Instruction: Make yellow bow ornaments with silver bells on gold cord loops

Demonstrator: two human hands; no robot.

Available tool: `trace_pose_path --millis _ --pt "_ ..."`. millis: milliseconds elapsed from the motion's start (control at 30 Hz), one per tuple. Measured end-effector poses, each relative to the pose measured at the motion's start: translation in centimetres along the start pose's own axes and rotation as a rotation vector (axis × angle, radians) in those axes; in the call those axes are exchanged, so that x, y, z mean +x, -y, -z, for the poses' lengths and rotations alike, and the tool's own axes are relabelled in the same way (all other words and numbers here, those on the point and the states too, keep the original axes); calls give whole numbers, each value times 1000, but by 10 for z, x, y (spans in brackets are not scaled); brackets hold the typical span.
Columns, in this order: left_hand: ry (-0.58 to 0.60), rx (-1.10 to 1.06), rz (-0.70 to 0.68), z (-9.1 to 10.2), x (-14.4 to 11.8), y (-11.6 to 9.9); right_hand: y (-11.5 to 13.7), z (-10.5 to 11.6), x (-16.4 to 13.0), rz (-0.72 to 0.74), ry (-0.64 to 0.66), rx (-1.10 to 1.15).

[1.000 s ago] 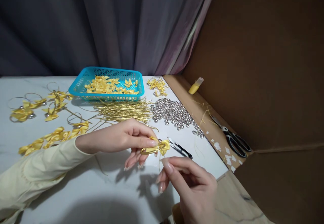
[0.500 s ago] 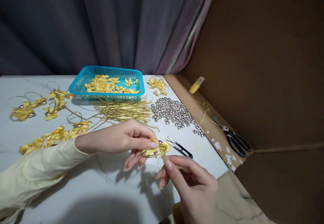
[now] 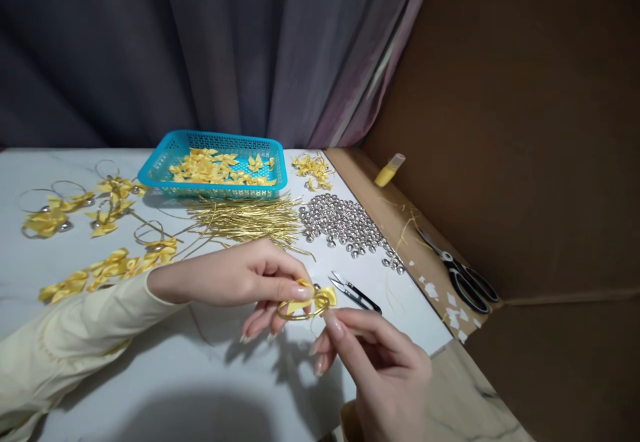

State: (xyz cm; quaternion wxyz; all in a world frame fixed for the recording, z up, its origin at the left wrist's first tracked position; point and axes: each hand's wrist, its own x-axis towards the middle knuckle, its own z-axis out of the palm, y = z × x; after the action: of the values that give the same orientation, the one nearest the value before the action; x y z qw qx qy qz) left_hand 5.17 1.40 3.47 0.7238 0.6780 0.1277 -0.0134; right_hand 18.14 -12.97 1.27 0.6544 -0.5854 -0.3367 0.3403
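Over the white table, my left hand (image 3: 267,283) pinches a yellow ribbon bow (image 3: 327,297) between thumb and index finger. A gold cord (image 3: 299,316) curves in a loop below the bow, and a small silver bead (image 3: 317,287) shows at its knot. My right hand (image 3: 380,362) is closed, thumb and index fingertip together on the gold cord at the loop's right side. The cord's end is partly hidden by these fingers. Just beyond the bow lie small black thread snips (image 3: 356,293), blades apart.
A blue basket (image 3: 213,189) holds yellow bows. Before it lie gold cords (image 3: 250,219) and a heap of silver beads (image 3: 340,222). Finished-looking bows with loops (image 3: 47,222) spread at left. Scissors (image 3: 467,285), paper scraps (image 3: 430,290) and a yellow tube (image 3: 389,170) lie along the right.
The cord loop has shifted slightly and shows rounder beneath the bow. My right fingertips are marginally further right; both hands keep their hold.
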Motion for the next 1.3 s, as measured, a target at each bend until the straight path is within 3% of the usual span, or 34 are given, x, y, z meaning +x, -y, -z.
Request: trace_pose_path --millis 333,733,1133,1300 --pt "-3 49 26 2 0 3 -3 0 1 18 5 -4" --pt "13 257 16 3 0 2 -7 1 8 -135 108 112" --pt "50 504 -156 7 1 1 -8 3 10 -180 142 28" --pt "32 606 -217 6 -1 2 -10 0 12 -200 93 18"
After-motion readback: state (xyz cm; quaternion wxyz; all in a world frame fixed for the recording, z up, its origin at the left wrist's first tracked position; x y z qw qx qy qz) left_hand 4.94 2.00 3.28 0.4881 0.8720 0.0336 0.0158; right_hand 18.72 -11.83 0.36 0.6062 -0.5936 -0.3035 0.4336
